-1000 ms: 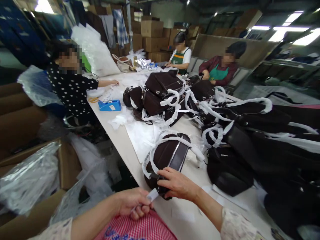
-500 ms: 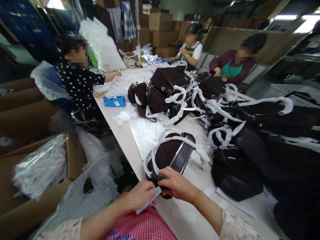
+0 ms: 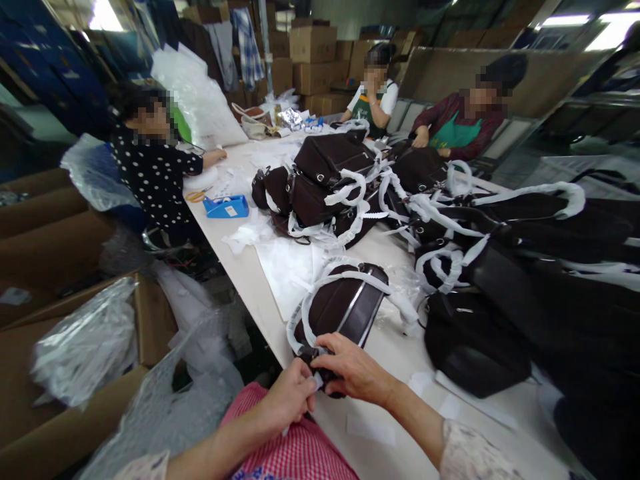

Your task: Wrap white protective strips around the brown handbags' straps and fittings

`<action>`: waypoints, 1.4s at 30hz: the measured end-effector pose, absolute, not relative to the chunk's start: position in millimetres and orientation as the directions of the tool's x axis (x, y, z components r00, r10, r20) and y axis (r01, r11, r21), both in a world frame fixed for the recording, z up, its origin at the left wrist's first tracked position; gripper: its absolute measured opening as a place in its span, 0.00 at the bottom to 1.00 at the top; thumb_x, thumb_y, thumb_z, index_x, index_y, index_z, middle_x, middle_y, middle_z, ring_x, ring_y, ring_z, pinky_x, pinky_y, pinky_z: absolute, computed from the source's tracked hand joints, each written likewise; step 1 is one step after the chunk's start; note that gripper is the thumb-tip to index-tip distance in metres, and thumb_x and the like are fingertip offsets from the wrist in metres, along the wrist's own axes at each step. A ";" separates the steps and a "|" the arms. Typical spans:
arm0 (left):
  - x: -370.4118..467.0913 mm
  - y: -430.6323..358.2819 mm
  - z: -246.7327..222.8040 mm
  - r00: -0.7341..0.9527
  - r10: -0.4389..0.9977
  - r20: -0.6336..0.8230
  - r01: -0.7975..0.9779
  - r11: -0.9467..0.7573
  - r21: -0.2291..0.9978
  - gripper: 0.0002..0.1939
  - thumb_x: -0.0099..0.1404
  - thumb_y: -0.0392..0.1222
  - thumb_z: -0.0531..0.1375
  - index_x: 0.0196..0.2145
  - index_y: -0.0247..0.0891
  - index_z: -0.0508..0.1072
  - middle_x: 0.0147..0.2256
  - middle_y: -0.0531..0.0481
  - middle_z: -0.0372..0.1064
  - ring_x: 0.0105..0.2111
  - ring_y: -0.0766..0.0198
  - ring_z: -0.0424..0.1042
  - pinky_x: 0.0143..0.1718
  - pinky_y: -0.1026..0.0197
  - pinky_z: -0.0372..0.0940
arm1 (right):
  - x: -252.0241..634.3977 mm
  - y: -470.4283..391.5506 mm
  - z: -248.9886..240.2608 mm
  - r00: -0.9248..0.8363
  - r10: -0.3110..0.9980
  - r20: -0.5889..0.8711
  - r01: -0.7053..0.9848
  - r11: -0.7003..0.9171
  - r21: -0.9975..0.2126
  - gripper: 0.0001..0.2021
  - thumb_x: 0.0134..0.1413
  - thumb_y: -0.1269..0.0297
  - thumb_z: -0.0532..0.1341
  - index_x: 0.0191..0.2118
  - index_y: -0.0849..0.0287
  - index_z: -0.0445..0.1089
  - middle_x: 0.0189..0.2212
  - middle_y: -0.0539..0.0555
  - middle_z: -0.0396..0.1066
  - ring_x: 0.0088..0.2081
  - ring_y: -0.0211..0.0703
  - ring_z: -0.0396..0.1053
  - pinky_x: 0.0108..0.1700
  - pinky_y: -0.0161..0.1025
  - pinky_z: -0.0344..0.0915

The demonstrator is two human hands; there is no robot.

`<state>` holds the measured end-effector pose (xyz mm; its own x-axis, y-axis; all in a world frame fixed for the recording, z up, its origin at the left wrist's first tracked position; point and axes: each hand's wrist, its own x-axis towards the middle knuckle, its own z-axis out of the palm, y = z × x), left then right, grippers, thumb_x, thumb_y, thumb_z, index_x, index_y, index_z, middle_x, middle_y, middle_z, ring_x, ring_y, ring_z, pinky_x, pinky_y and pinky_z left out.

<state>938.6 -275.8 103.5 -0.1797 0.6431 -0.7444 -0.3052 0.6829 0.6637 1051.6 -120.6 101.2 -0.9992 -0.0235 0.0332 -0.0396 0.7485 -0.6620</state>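
A dark brown bag (image 3: 333, 303) lies on the table's near edge, its handles (image 3: 306, 313) wrapped in white material. My left hand (image 3: 293, 393) is closed on a small white strip (image 3: 318, 381), right against the near end of the bag. Curled over that same end, my right hand (image 3: 350, 367) grips the bag, with the thumb and fingers partly hidden against the dark fabric. White sheets (image 3: 287, 267) lie beyond the bag.
Dark bags (image 3: 335, 160) with wrapped handles pile up ahead and to the right. A blue tape dispenser (image 3: 226, 207) and yellow scissors (image 3: 198, 195) lie at the left edge. Open cartons (image 3: 155, 320) with plastic stand left. Three people sit around the table.
My left hand has moved up and slightly right with the white strip, closer to the bag's end. The strip is now mostly covered by the fingers. My right hand stays on the bag.
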 end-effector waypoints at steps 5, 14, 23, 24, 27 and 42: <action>944.3 -275.3 103.0 -0.266 0.633 -0.727 -0.264 0.677 0.687 0.01 0.61 0.37 0.51 0.33 0.39 0.59 0.16 0.62 0.57 0.12 0.76 0.48 0.17 0.69 0.42 | 1051.9 -125.5 103.6 -1.000 -0.016 0.025 -0.028 0.770 -0.637 0.20 0.47 0.49 0.66 0.46 0.49 0.70 0.52 0.57 0.61 0.47 0.52 0.61 0.48 0.49 0.58; 943.1 -267.9 102.0 -0.141 0.558 -0.818 -0.533 0.653 0.538 0.20 0.60 0.59 0.54 0.31 0.37 0.62 0.18 0.57 0.61 0.12 0.78 0.45 0.15 0.70 0.38 | 1055.6 -117.6 97.3 -0.985 -0.065 0.158 -0.152 0.758 -0.634 0.04 0.50 0.66 0.60 0.34 0.57 0.70 0.46 0.58 0.62 0.44 0.48 0.60 0.47 0.46 0.61; 929.2 -260.2 100.6 0.096 0.511 -0.854 -0.511 0.762 0.399 0.15 0.59 0.50 0.58 0.28 0.32 0.68 0.18 0.58 0.56 0.14 0.78 0.42 0.16 0.70 0.36 | 1052.4 -112.7 94.4 -0.984 -0.050 0.169 -0.161 0.641 -0.751 0.03 0.54 0.67 0.58 0.32 0.59 0.68 0.45 0.58 0.62 0.44 0.47 0.60 0.47 0.45 0.62; 931.6 -261.6 100.7 -0.001 0.569 -0.822 -0.410 0.750 0.519 0.16 0.59 0.52 0.57 0.28 0.33 0.69 0.18 0.58 0.55 0.14 0.76 0.44 0.17 0.69 0.39 | 1052.4 -112.3 92.9 -0.985 -0.054 0.166 -0.162 0.640 -0.751 0.02 0.53 0.67 0.59 0.32 0.59 0.68 0.45 0.58 0.62 0.44 0.47 0.60 0.47 0.45 0.62; 938.8 -263.0 100.7 -0.200 0.751 -0.629 0.047 0.649 0.759 0.15 0.61 0.49 0.53 0.26 0.35 0.69 0.20 0.55 0.60 0.21 0.68 0.57 0.24 0.65 0.51 | 1052.6 -110.3 88.5 -0.986 -0.062 0.157 -0.160 0.645 -0.747 0.02 0.50 0.67 0.61 0.31 0.58 0.67 0.45 0.57 0.62 0.45 0.47 0.60 0.48 0.44 0.62; 949.1 -254.5 101.9 -0.292 0.818 -0.495 0.469 0.574 0.672 0.12 0.61 0.40 0.49 0.21 0.37 0.62 0.23 0.51 0.63 0.27 0.63 0.63 0.29 0.62 0.50 | 1057.5 -105.3 99.5 -0.997 -0.048 0.068 -0.080 0.770 -0.633 0.10 0.47 0.65 0.65 0.39 0.57 0.73 0.51 0.57 0.62 0.48 0.50 0.62 0.48 0.46 0.61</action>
<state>949.1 -254.5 101.9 -0.2923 0.8182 -0.4951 0.4686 0.5738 0.6717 1057.5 -105.3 99.5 -0.9966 -0.0476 0.0675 -0.0796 0.7697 -0.6334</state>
